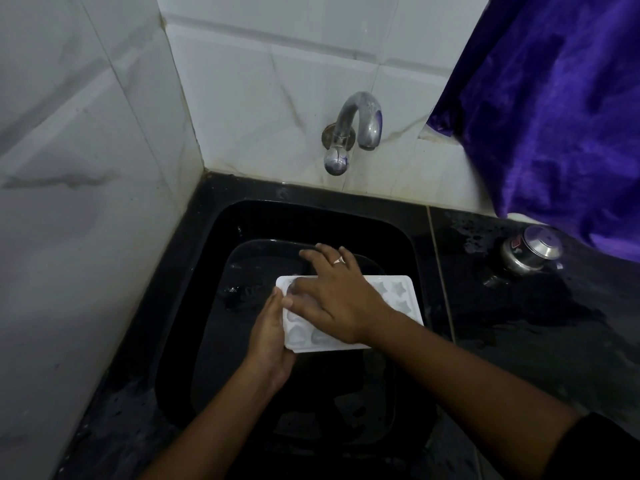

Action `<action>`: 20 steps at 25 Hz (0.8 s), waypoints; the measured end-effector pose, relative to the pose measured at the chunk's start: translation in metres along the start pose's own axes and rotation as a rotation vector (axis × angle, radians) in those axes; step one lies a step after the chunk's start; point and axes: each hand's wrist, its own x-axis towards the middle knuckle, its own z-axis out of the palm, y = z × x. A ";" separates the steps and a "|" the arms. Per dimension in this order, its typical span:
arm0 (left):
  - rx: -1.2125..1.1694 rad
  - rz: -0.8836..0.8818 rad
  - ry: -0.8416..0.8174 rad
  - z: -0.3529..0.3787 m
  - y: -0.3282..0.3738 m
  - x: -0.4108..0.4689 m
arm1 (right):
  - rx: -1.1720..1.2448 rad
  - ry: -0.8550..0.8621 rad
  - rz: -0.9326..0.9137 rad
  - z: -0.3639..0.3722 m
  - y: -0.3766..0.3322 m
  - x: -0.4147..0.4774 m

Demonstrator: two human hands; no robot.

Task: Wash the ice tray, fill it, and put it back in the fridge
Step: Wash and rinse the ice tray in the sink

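The tray (398, 299) is held over the black sink (194, 289), below the tap (356, 129). It looks light and thin, a bit bendy, and it may be wet, so it could slip. The short ends look best to hold. The left hand (270, 337) holds the left end, fingers curled round it. The right hand (332, 299) lies flat on top, fingers straight and apart. The cups face up. Its long side runs left to right.

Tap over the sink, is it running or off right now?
Off, it seems: no stream falls from the tap onto the ice tray or into the sink.
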 end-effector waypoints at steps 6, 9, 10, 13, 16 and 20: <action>-0.012 0.007 -0.001 0.004 0.001 -0.001 | 0.020 -0.004 0.030 -0.003 -0.003 -0.002; -0.026 -0.005 -0.006 0.001 0.004 0.000 | 0.037 -0.003 0.042 0.002 -0.005 -0.006; -0.028 -0.010 -0.006 0.000 0.004 0.001 | 0.035 -0.009 0.035 0.004 -0.005 -0.009; -0.013 -0.003 -0.010 0.001 0.002 0.000 | 0.035 0.017 0.041 0.002 -0.004 -0.007; -0.002 0.019 -0.015 0.004 0.005 -0.002 | 0.059 0.015 0.050 0.001 -0.012 -0.004; 0.005 0.021 -0.010 0.003 0.007 -0.002 | 0.034 0.035 0.052 0.000 -0.011 -0.005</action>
